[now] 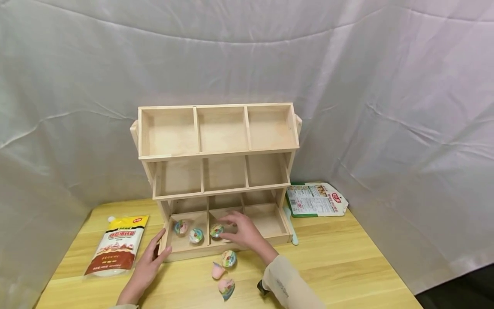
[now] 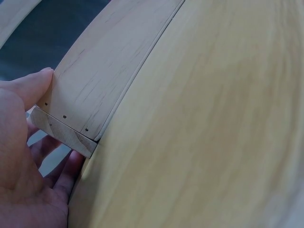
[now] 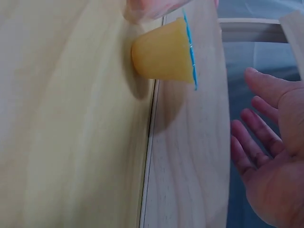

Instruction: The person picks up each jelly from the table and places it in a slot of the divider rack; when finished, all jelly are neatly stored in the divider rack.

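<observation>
A three-tier wooden rack (image 1: 219,151) stands on the table. My left hand (image 1: 148,262) holds its lower left front corner; in the left wrist view the thumb of that hand (image 2: 23,142) lies on the front board (image 2: 104,61), with the fingers round the end. Over the bottom middle compartment is my right hand (image 1: 245,231), its fingers spread beside a jelly cup (image 1: 217,231). Nothing shows in the palm of the right hand (image 3: 280,142) in the right wrist view. Two jelly cups (image 1: 196,235) lie in the bottom left compartment.
Several jelly cups (image 1: 226,287) lie on the table before the rack; a yellow one (image 3: 164,52) shows in the right wrist view. At left lies a pouch (image 1: 117,246). Right of the rack are a flat green-and-white packet (image 1: 317,200) and a pale blue utensil (image 1: 292,227).
</observation>
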{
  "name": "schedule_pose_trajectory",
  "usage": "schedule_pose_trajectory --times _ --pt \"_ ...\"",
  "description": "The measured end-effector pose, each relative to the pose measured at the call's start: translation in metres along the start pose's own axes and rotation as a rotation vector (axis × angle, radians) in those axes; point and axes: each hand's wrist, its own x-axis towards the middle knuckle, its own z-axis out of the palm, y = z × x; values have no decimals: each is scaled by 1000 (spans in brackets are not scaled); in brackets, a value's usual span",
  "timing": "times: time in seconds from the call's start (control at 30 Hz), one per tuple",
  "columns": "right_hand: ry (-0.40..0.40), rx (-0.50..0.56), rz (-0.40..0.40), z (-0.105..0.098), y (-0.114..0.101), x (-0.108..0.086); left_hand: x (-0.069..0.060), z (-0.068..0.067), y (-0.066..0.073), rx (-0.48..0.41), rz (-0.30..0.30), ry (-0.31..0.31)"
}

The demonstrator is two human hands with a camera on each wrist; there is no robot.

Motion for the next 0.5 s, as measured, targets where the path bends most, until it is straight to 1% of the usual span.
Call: schedule_pose_trajectory --times 0.13,0.33,0.5 --pt "-8 -4 0 -6 -2 -14 0 0 -1 -2 -11 -9" --pt "-58 70 -18 -11 -6 -40 -1 -1 -2 2 -37 -23" --pt "-105 61 -22 -10 -8 -57 0 -1 -2 5 -37 -22"
